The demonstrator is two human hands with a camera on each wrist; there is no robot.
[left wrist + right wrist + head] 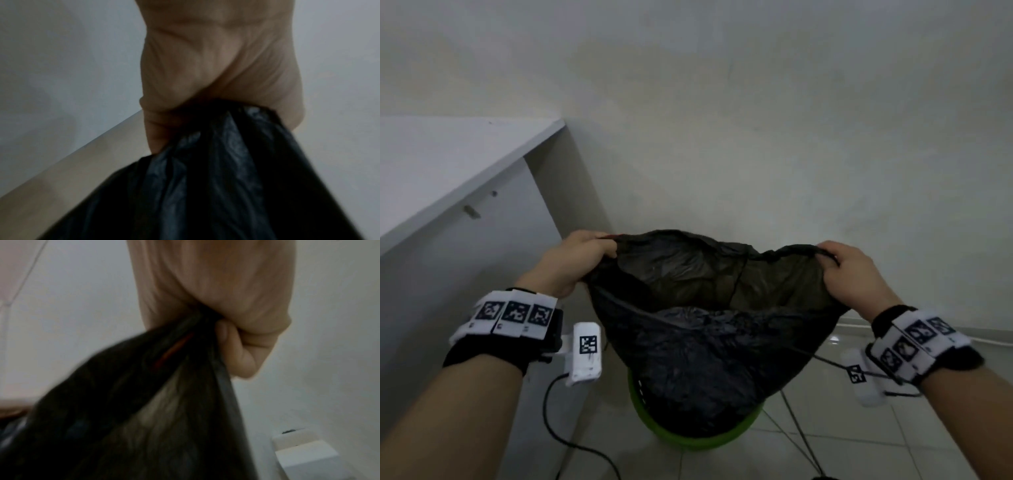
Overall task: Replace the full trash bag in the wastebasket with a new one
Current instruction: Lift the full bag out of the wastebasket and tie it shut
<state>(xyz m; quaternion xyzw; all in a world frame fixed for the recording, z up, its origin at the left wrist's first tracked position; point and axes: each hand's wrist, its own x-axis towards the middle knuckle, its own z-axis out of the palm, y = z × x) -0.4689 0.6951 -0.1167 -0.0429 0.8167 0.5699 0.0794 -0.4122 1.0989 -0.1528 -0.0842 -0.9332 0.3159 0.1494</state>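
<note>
1. So I had both hands up on the bag (709,349), spreading its mouth wide open over the bin (698,440).
2. My left hand (571,263) was fisted tight around the bag's left rim; the left wrist view showed the fingers (156,138) curled over bunched black plastic.
3. My right hand (849,274) was clamped on the right rim the same way, with a bit of red showing in the folds on the right wrist view.
4. The bag's bottom sat down inside the green bin, which stood on the tiled floor (876,428) by the wall (756,120).
5. A white cabinet (448,178) stood off to the left, just beside the bin.
</note>
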